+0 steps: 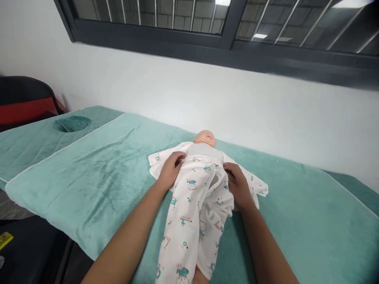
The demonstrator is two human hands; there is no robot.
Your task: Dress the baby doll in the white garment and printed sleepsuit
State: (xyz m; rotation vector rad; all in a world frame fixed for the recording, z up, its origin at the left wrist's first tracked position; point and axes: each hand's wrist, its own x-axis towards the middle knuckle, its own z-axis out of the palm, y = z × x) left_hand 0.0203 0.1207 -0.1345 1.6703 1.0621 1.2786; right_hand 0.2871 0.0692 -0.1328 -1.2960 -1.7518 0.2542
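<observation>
A baby doll (205, 138) lies on its back on a green bed cover, head toward the wall. White baby trousers (189, 197) with printed cartoon figures cover its legs and reach high on its body. Under its back and arms a matching printed baby shirt (259, 187) lies spread open. At the waistband's left side, my left hand (172, 167) pinches the trousers with curled fingers. Opposite it, my right hand (237, 183) is closed on the waistband's right side, its fingertips partly hidden. Below the right trouser hem, a bit of the doll's leg (200, 276) shows.
The green plush cover (89, 189) spreads over a massage bed with a face hole (72, 123) at the left end. Behind it rise a white wall and a dark-framed window (148, 35) with bars. A black and red chair (26, 102) stands at the far left.
</observation>
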